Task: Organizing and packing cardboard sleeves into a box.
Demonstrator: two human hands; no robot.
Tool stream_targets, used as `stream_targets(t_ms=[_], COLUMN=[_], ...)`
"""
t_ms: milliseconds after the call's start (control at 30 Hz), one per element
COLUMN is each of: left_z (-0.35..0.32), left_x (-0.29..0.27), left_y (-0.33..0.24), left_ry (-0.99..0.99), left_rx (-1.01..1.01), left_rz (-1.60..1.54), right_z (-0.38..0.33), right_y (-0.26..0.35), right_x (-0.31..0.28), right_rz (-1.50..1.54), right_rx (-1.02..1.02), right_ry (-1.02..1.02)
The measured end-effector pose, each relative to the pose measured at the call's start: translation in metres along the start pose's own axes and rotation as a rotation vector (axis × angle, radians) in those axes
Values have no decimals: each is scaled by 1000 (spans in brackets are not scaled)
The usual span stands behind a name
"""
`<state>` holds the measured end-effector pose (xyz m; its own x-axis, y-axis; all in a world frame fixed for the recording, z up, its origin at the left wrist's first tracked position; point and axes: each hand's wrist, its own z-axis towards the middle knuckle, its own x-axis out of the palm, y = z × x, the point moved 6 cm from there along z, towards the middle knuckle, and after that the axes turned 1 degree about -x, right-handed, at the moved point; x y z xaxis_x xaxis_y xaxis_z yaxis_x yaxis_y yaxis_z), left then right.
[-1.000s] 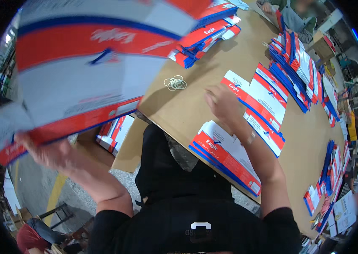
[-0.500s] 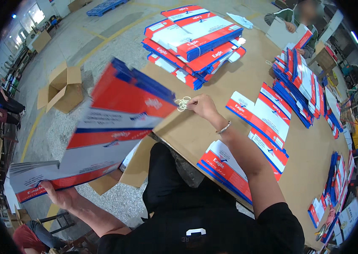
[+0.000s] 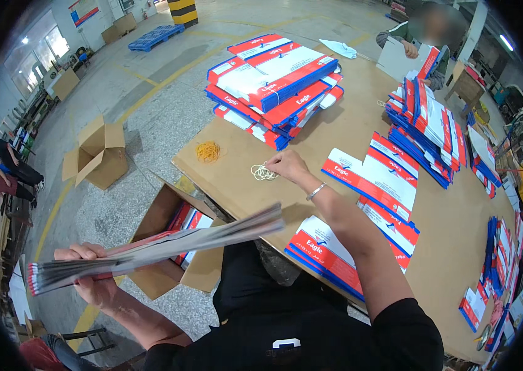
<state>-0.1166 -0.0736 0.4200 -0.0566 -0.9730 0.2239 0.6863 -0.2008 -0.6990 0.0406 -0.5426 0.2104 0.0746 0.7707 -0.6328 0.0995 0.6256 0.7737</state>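
Note:
My left hand (image 3: 97,289) grips a stack of flat printed cardboard sleeves (image 3: 156,250) at its near-left end. The stack is turned edge-on, and its far end fans out a little over the table edge. On the brown tabletop (image 3: 292,191), my right hand (image 3: 289,167) has its fingers pinched at a small heap of pale rubber bands (image 3: 262,174). Whether a band is between the fingertips is hard to see. A tangle of orange rubber bands (image 3: 207,151) lies left of that heap. Below the held stack stands an open carton (image 3: 202,267) with red, white and blue sleeves (image 3: 188,224) inside.
A tall pile of bundled sleeves (image 3: 274,83) stands at the far side. More sleeves (image 3: 379,176) lie right of my forearm, with leaning bundles (image 3: 428,127) beyond. Across the table a co-worker (image 3: 428,37) holds a sheet. Another open carton (image 3: 102,154) sits on the floor.
The stack in my left hand has swung down from a raised, face-on tilt to nearly level and edge-on. This uncovers the orange bands and the carton. My right hand stays by the pale bands.

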Motion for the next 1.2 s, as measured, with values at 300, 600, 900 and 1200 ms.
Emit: stream_targets(t_ms=[300, 600, 900, 1200], left_z=[-8, -16, -35, -42], left_x=[37, 155, 241, 251], left_y=[6, 38, 54, 53], left_ry=[89, 340, 510, 591], left_rx=[-82, -885, -818, -691], left_rz=[-43, -184, -658, -612], right_z=[7, -132, -185, -209], right_y=[-4, 222, 218, 167], right_x=[-30, -104, -117, -163], right_rz=[456, 404, -202, 71], right_rx=[250, -362, -715, -491], right_ry=[175, 406, 4, 24])
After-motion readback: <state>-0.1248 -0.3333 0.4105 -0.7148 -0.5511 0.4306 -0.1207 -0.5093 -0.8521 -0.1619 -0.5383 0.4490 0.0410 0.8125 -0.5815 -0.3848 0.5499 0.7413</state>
